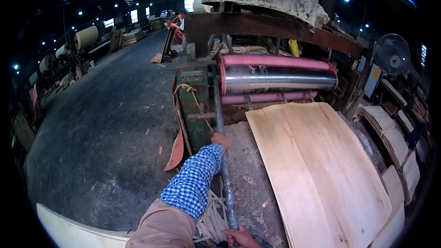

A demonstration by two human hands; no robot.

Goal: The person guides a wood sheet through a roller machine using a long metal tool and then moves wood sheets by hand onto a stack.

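A long grey metal pipe [224,174] runs from beside the roller machine down toward the lower edge. My left hand [221,141], below a blue checked sleeve, is wrapped round the pipe about midway, next to the machine's green side panel [193,105]. Lower down, at the frame's bottom edge, the fingers of my right hand [241,238] close round the pipe's near end. Part of that hand is cut off by the frame. Beyond the pipe's far part lie a shiny metal roller [280,79] and a pink roller [275,60] above it.
Stacked wood veneer sheets [317,165] lie to the right of the pipe. Thin wood strips [213,216] litter the floor below my left arm. A fan [392,54] stands far right. In the distance, a person [180,24] is beside a hand truck [168,43].
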